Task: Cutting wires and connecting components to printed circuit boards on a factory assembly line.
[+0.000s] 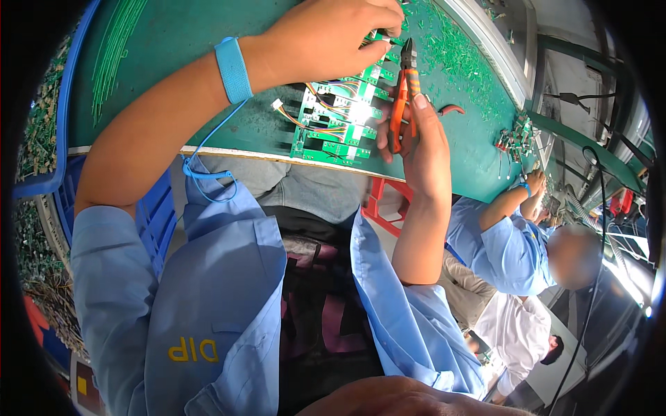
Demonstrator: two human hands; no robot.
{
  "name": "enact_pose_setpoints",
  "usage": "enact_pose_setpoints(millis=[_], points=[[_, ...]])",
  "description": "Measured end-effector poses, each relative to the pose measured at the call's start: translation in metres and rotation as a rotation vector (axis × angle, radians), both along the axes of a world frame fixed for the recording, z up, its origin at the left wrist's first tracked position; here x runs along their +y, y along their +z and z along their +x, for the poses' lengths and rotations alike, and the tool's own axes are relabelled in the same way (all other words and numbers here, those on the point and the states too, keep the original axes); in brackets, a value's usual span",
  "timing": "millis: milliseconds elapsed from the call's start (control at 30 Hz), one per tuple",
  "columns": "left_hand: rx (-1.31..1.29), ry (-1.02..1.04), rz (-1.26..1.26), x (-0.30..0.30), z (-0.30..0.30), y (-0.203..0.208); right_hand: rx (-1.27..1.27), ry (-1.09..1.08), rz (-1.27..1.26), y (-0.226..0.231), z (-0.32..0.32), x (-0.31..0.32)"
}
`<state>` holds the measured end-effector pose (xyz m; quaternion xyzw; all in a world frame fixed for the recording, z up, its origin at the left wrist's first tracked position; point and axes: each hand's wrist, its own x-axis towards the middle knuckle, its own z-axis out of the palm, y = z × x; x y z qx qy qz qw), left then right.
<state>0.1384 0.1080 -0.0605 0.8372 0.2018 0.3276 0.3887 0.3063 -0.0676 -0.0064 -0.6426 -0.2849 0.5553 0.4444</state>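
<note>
A pair of cutting pliers [400, 111] with orange handles is in my right hand [423, 149], my thumb lying along one handle. Its dark jaws point away from me, beside the far end of a row of green circuit boards [322, 139]. My left hand [340, 38] reaches over these boards, thumb and fingers closed on their far part; the exact grip is partly hidden. Bundles of coloured wires [322, 128] lie across the boards, one ending in a white connector [277, 105]. Bright light washes out the middle of the boards.
Green clippings [451, 52] litter the far right of the green mat [180, 41]. Long green strips [118, 52] lie at left, near a blue-edged bin [48, 184] of scraps. A blue coiled cord [201, 173] hangs from my left wristband [234, 69]. A co-worker [510, 239] sits at right.
</note>
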Motion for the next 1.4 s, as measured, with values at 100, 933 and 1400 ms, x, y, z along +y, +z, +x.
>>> enact_pose_setpoints(millis=[100,933,1400], points=[[-0.024,0.027,0.003,-0.003,0.0,-0.002,-0.027,0.02,-0.019,0.001,0.001,0.005],[0.047,0.13,0.295,-0.009,-0.011,0.014,-0.063,0.003,-0.018,-0.001,0.004,0.026],[0.073,0.118,0.289,-0.008,-0.008,0.015,-0.206,0.006,-0.122,0.001,0.007,0.031]])
